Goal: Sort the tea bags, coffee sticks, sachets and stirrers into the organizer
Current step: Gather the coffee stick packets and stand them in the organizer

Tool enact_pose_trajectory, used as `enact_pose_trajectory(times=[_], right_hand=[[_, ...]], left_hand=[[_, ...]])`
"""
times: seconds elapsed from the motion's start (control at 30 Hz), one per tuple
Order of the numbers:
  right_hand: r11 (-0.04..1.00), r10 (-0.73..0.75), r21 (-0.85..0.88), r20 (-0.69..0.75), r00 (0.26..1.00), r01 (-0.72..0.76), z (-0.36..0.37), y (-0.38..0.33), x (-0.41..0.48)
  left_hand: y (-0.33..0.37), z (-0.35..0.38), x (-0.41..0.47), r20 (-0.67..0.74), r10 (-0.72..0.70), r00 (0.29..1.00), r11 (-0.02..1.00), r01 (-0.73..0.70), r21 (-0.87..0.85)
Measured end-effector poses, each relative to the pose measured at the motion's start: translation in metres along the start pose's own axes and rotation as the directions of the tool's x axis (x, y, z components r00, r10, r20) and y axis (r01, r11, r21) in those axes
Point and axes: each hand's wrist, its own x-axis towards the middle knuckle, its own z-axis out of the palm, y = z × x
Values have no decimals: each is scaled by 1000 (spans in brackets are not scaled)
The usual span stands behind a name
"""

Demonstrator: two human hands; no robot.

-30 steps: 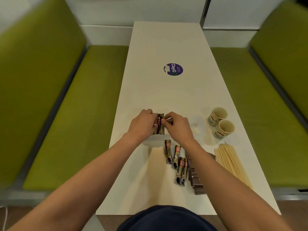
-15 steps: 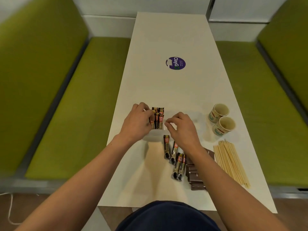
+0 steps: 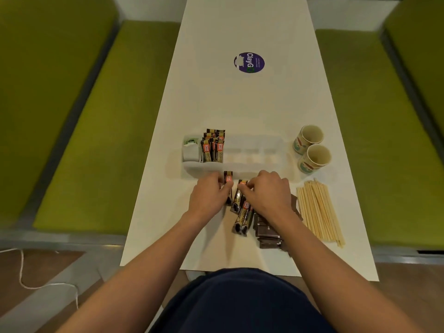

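Pinching coffee sticks [image 3: 228, 177] just in front of the organizer [image 3: 252, 164].
Left hand [image 3: 207, 197] fingers grip the top of one, right hand [image 3: 270, 193] fingers grip the top of the next. Both lie on the tabletop [image 3: 240, 104].

The left hand [image 3: 209, 198] curls over the middle of one coffee stick [image 3: 228, 177] and hides that part. The right hand [image 3: 269, 195] covers its own fingertips at the top of a second stick [image 3: 242, 182], so its hold cannot be told. Its wrist hides part of the dark sachets [image 3: 266, 233]. The clear organizer [image 3: 252, 152] blurs into the surface [image 3: 240, 104] on its right side. The top edge cuts off the surface's far end.
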Motion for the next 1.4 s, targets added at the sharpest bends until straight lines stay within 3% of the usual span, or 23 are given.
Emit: enact_pose_trajectory(times=[0.1, 0.2, 0.27, 0.37, 0.43, 0.57, 0.73, 0.83, 1.07, 1.3, 1.4], right_hand=[[998, 61, -18, 22, 998, -61, 2, -7, 3], [989, 145, 33, 46, 988, -146, 3, -12, 7], [971, 199, 116, 86, 976, -208, 3, -16, 8], [918, 232, 291, 163, 959, -271, 1, -17, 9], [862, 197, 434, 193, 961, -263, -4, -16, 8], [653, 102, 737, 138, 985, -171, -21, -17, 1], [495, 78, 867, 23, 997, -59, -36, -20, 5], [427, 86, 904, -53, 995, 12, -45, -22, 11], [373, 126, 922, -163, 979, 106, -64, -30, 36], [346, 133, 933, -152, 979, 97, -66, -38, 48], [312, 137, 947, -129, 982, 81, -62, -40, 48]], left_hand=[[6, -1, 1, 1, -73, 997, 994, 73, -77], [7, -5, 2, 69, -257, 964, 939, 266, -218], [4, -7, 3, 146, -358, 922, 870, 386, -306], [2, -12, 3, 242, -380, 893, 806, 448, -386], [2, -22, 0, 251, -361, 898, 790, 438, -429], [0, -47, -3, 182, -295, 938, 794, 347, -500], [1, -85, 11, 7, -206, 978, 752, 163, -638], [8, -102, 28, -89, -160, 983, 769, 67, -636], [12, -105, 51, -92, -70, 993, 843, 10, -537], [11, -99, 63, -123, -74, 990, 886, 9, -463], [4, -95, 67, -144, -49, 988, 939, -4, -345]])
